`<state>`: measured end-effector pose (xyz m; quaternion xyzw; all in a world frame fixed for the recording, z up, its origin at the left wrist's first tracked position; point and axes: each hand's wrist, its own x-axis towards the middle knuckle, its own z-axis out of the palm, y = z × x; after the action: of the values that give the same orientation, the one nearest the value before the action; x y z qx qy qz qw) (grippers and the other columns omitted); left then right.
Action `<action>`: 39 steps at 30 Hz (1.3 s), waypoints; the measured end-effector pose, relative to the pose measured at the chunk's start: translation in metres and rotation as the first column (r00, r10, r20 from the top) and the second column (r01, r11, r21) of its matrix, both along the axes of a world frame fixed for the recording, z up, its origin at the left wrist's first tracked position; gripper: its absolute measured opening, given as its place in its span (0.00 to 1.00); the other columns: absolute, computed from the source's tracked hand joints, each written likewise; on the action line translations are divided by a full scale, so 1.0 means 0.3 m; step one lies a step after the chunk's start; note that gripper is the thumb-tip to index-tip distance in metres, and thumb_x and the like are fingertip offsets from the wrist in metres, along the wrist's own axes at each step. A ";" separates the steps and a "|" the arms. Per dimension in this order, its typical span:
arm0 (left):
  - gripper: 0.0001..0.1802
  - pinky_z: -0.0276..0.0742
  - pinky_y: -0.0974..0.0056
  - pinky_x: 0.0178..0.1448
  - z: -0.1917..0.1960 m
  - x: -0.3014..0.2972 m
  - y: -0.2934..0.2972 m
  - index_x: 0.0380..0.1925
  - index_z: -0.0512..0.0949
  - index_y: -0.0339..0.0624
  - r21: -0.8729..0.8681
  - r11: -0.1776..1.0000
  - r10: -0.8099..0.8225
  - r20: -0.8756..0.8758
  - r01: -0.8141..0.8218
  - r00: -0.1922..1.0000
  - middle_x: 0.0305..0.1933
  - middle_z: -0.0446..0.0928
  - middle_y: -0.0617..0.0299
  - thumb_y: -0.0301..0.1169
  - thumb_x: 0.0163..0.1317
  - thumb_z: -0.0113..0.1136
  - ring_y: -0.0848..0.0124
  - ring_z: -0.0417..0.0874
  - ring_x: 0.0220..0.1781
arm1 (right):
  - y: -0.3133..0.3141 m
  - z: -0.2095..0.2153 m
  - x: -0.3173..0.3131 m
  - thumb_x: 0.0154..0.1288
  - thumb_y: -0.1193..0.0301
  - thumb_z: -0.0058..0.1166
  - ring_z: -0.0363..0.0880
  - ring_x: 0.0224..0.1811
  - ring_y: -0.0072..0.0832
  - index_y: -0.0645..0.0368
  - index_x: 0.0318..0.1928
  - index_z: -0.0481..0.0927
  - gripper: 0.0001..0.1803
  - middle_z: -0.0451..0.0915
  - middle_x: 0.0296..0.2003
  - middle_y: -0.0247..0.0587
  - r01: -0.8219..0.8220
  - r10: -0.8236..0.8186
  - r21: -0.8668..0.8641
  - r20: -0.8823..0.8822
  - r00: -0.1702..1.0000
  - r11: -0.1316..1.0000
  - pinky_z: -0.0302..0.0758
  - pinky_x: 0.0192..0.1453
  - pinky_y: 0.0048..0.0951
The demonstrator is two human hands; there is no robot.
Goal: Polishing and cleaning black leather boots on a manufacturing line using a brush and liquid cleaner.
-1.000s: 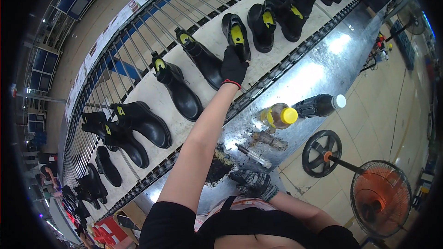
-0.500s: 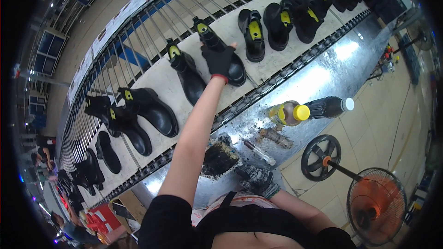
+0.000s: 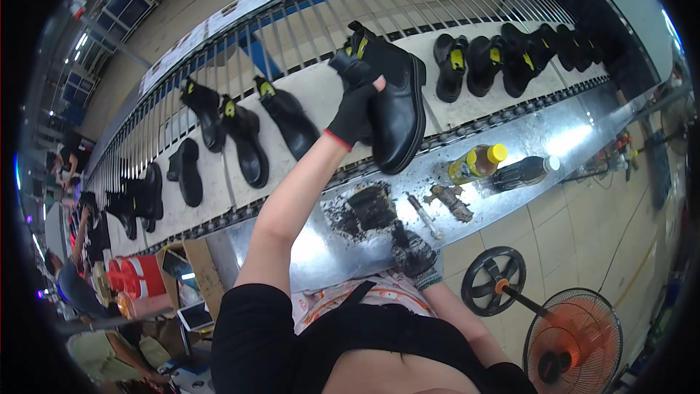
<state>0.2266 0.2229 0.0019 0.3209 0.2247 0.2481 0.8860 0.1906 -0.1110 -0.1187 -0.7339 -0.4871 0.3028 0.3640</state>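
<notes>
Boot of black leather with a ridged sole [image 3: 399,117]: the left hand [image 3: 354,111], in a black fingerless glove with a red cuff, grips it above the white conveyor belt [image 3: 432,113], toe pointing near. The right hand [image 3: 414,254], in a grey-and-black knit glove, is near a slim clear tube [image 3: 424,217]; whether it holds anything, I cannot tell.

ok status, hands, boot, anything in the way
Left hand holding black boot. Right hand by metal bench, grip unclear. Yellow-capped bottle right of boot, apart.
</notes>
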 end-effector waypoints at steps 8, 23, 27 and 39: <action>0.21 0.73 0.66 0.51 0.131 -0.751 -0.300 0.49 0.73 0.38 0.368 0.893 0.330 -0.148 -0.258 0.932 0.43 0.78 0.62 0.26 0.54 0.62 0.72 0.78 0.44 | 0.003 -0.047 -0.015 0.58 0.60 0.52 0.76 0.34 0.40 0.55 0.43 0.76 0.16 0.75 0.34 0.45 0.034 -0.072 0.115 0.347 0.935 0.993 0.73 0.36 0.39; 0.19 0.69 0.70 0.47 -0.094 -1.433 -0.416 0.46 0.76 0.36 0.686 0.649 0.722 -0.418 -0.329 0.551 0.44 0.78 0.58 0.31 0.55 0.63 0.75 0.76 0.43 | -0.067 0.148 -0.104 0.63 0.67 0.48 0.78 0.37 0.40 0.66 0.56 0.68 0.22 0.77 0.41 0.53 0.135 -0.133 0.004 0.203 0.970 0.991 0.74 0.44 0.34; 0.26 0.65 0.73 0.36 -0.156 -1.407 -0.232 0.37 0.82 0.37 0.474 0.753 0.650 -0.428 -0.456 0.628 0.31 0.81 0.62 0.48 0.68 0.41 0.79 0.72 0.30 | -0.054 0.216 -0.144 0.65 0.66 0.48 0.77 0.38 0.34 0.64 0.63 0.60 0.28 0.76 0.45 0.55 0.103 -0.161 0.218 0.271 0.949 0.971 0.74 0.44 0.33; 0.38 0.74 0.65 0.42 -0.238 -1.117 -0.094 0.23 0.75 0.41 0.261 0.941 0.268 -0.188 -0.215 0.945 0.27 0.74 0.59 0.68 0.59 0.37 0.66 0.76 0.32 | -0.079 0.284 -0.242 0.67 0.74 0.45 0.67 0.15 0.17 0.49 0.68 0.51 0.32 0.75 0.36 0.41 0.343 -0.226 0.039 -0.682 0.696 0.939 0.66 0.14 0.19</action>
<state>-0.1084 0.1946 -0.0695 0.4196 0.3285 0.3433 0.7734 0.1179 -0.1348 -0.0334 -0.6106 -0.2274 0.4442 0.6149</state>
